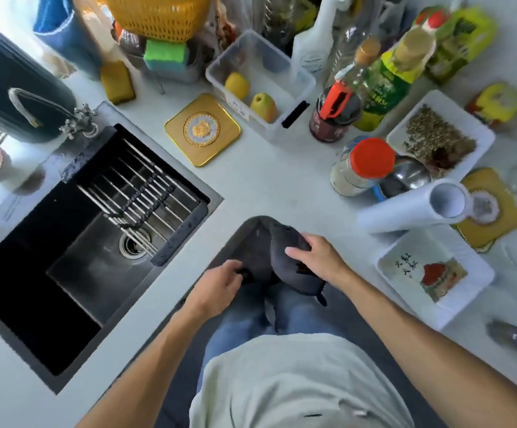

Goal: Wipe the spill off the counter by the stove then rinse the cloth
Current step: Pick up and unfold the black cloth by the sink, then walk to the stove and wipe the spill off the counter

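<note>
Cloth (269, 251), dark grey and bunched, was held by both hands in front of the person's body, at the inner corner of the pale counter (266, 180) and above the blue jeans. It was gripped at its upper right by the right hand (312, 254), whose fingers were curled over the top of the bundle. Its lower left edge was pinched by the left hand (220, 284), fingers bent around a dark fold. The bulk of the fabric was bunched between the two hands, and a loose tail was left hanging below the right hand, over the jeans. The black sink (96, 242) was seen to the left, well apart from the cloth, with a metal rack (140, 193) laid across it and a tap (78, 118) at its far corner. A white roll (411, 211) and a white tray (430, 273) were seen on the counter to the right.
</note>
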### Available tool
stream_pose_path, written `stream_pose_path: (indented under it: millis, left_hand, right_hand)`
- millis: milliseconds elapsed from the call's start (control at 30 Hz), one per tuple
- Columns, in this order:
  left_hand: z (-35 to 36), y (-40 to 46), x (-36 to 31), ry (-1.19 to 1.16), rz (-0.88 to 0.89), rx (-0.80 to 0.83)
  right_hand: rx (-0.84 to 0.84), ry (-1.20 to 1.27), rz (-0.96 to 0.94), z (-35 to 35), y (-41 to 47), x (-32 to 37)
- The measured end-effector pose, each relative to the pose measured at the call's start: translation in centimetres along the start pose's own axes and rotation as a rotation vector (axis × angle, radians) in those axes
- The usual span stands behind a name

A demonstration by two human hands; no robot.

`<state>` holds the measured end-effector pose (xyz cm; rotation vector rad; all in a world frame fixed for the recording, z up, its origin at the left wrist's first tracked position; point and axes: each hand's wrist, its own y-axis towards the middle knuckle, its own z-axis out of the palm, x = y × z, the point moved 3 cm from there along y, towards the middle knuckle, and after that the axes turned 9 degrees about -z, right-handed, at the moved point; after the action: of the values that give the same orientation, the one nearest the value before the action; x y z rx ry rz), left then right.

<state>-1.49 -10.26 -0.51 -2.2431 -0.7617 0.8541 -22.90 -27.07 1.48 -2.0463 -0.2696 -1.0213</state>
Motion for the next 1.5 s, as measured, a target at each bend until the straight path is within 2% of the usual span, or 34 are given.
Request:
stream_pose_path:
  millis: [200, 400, 467, 667, 733, 967, 1067, 1233, 1333, 1500]
  left_hand:
    - [2.5, 0.0, 3.7, 0.308, -0.067, 0.207]
    - [2.4, 1.0, 4.3, 0.606, 0.019, 0.343]
    - [2.4, 1.1, 3.5, 0.63, 0.028, 0.36]
    - [5.2, 0.6, -2.3, 0.752, 0.181, 0.396]
    - [7.4, 0.1, -4.9, 0.727, 0.208, 0.41]
    - [17.1, -5.6, -14.7, 0.927, 0.529, 0.499]
    - [22.2, -8.0, -16.6, 1.085, 0.653, 0.588]
    - [29.2, -12.1, -18.4, 1.263, 0.689, 0.61]
    - [32.0, -13.6, -19.5, 1.361, 0.742, 0.575]
    - [35.6, -15.5, -21.1, 1.486, 0.755, 0.562]
  right_hand:
    - [-0.181, 0.01, 0.154, 0.0, -6.2, -5.4]
    - [-0.381, 0.132, 0.297, 2.3, -12.2, -10.8]
    - [-0.451, 0.166, 0.375, 3.9, -15.2, -13.0]
    - [-0.606, 0.347, 0.664, 12.3, -26.4, -19.2]
    - [-0.645, 0.407, 0.749, 15.9, -30.3, -20.7]
    - [-0.801, 0.746, 1.001, 28.8, -40.2, -23.7]
    - [-0.887, 0.872, 1.046, 32.6, -42.9, -24.2]
    - [-0.982, 0.978, 1.078, 35.8, -48.0, -27.6]
    - [-1.036, 1.034, 1.07, 35.4, -50.7, -30.0]
    - [-1.227, 1.089, 1.063, 31.7, -55.5, -34.8]
